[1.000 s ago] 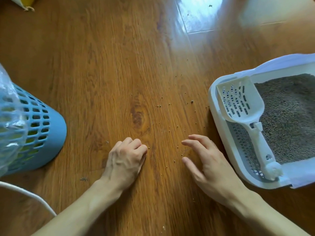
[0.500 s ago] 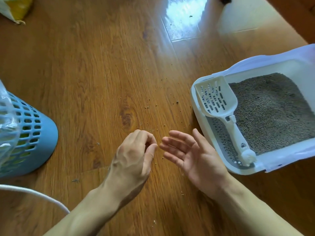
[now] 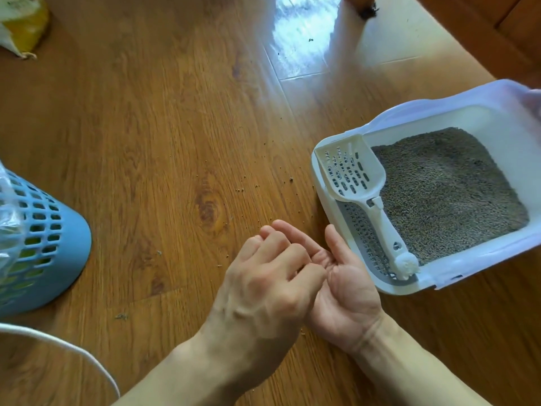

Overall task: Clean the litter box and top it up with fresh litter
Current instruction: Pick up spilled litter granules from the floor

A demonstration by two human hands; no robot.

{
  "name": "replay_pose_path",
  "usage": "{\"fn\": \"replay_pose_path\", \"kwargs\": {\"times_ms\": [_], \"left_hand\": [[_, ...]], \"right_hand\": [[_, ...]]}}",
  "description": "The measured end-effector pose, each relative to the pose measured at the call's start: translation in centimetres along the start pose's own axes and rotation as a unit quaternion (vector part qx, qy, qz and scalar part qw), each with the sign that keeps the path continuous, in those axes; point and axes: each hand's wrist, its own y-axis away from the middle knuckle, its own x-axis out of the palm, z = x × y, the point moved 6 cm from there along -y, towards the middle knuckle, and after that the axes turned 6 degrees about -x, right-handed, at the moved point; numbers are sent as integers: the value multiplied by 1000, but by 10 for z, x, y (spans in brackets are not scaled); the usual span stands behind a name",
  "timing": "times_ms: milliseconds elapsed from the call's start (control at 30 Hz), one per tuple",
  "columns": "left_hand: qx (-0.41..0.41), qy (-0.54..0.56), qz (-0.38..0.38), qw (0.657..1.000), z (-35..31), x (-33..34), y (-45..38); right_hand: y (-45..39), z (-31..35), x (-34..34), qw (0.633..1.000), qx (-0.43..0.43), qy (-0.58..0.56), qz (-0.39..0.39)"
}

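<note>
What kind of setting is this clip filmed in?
Most likely a room in a home with a cat: wood-plank floor, a litter box with its scoop, and a blue slotted bin.

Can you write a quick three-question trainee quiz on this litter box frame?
1. True or false: the scoop lies inside the litter box.
2. Which hand is palm up? A) left hand B) right hand
3. Fill in: the blue basket lies to the person's ____ side.

Key: 1 true. 2 B. 3 left.
</note>
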Motion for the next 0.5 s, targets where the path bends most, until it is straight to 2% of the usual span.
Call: {"fn": "replay_pose_path", "kwargs": {"times_ms": [133, 267, 367, 500], "left_hand": [[-67, 115, -52, 990, 25, -18, -6], [-175, 129, -90, 972, 72, -19, -13], [-229, 126, -80, 962, 104, -2, -21], [-252, 103, -35, 962, 133, 31, -47]], "right_hand": [[0, 5, -5, 999, -36, 22, 4], [-2, 10, -12, 998, -50, 11, -21], [-5, 13, -12, 998, -64, -2, -28], [-13, 15, -15, 996, -68, -21, -53]]}}
